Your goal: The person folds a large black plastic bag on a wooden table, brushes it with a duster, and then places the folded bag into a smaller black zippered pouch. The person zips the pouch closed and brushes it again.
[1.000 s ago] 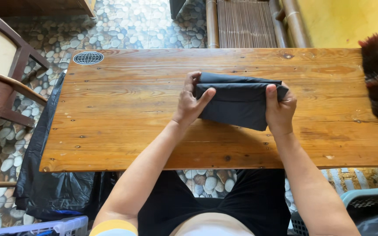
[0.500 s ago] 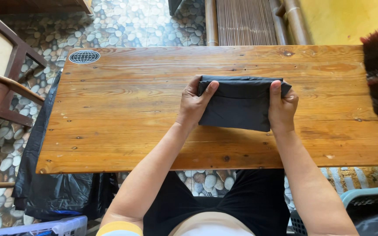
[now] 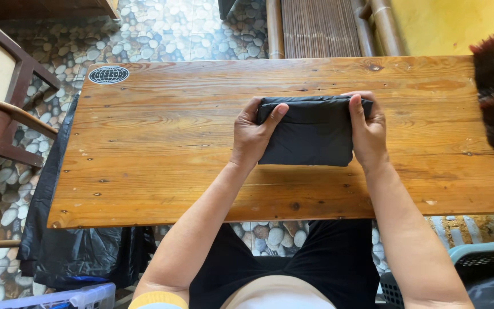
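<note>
Both hands, left and right, pinch the ends of the folded dark cloth at frame centre; it seems soft, light, best held at its edges.

A wooden table stands on a sunlit pebble floor beside a yellow wall

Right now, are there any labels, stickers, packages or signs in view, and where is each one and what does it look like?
Round sticker: far left corner of the wooden table, oval, dark with a white globe grid.
Black plastic bag: on the floor under the table's left end, crumpled and glossy.
No label shows on the folded dark cloth held by the left hand and right hand.
</note>
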